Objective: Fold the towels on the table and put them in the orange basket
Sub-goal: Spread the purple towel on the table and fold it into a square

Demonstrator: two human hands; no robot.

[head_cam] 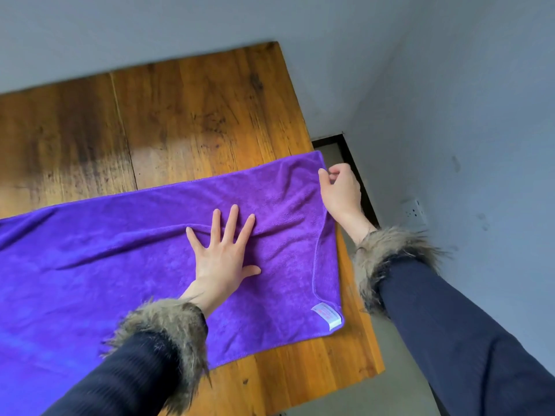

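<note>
A purple towel [126, 259] lies spread across the wooden table [192, 115], running off the left edge of the view. A white label [327, 316] sits at its near right corner. My left hand [222, 253] presses flat on the towel with fingers spread, just below a crease across the cloth. My right hand [339, 190] is at the towel's far right edge, thumb and fingers pinching the hem near the corner. The orange basket is not in view.
The table's right edge [357, 295] runs close beside the towel, with grey floor below it. Grey walls stand behind and to the right, with a wall socket [416, 210] low on the right wall. Bare wood lies beyond the towel.
</note>
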